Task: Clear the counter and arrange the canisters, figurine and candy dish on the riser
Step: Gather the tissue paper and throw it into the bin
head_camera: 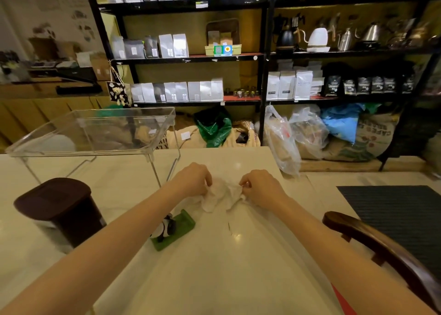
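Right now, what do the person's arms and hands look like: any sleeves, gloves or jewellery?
Both forearms are bare as far as the frame shows, with no sleeves. The left hand and right hand wear no gloves, and no watch, bracelet or ring is visible.

On the white counter point(238, 255) I count one clear riser point(95, 133), and it carries zero things on its top. In front of the riser, to its left, stands one canister with a dark brown lid point(59, 207). In front of the riser, to its right, lies one black and white figurine point(167, 228) on one green base point(177, 230). To the right of the riser is one crumpled white cloth point(224, 195), and two hands pinch it: one left hand point(193, 177) and one right hand point(261, 187). Further right of the riser, I see one dark mat point(401, 214) and one wooden chair back point(381, 250).
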Tool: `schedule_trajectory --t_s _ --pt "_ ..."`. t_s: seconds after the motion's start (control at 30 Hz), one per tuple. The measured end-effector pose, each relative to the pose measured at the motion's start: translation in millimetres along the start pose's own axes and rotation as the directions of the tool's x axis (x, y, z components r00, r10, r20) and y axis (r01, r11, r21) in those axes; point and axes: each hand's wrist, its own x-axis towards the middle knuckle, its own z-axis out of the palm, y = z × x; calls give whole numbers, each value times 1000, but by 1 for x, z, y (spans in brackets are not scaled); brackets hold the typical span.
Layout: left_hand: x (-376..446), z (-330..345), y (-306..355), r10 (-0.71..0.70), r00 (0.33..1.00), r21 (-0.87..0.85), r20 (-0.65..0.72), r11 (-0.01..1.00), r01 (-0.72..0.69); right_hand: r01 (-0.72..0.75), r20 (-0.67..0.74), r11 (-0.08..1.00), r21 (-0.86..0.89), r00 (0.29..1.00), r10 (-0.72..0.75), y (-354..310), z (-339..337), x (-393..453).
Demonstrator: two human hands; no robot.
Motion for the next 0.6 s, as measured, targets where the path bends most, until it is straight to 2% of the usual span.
schedule_trajectory --t_s 0.27,0.6 --pt "-38 -26 25 -36 984 -2 -174 999 36 89 -150 986 142 986 -67 0 -28 -25" --pt "-128 -45 55 -20 941 -62 -338 998 -2 178 -224 946 272 967 -117 -24 -65 -87"
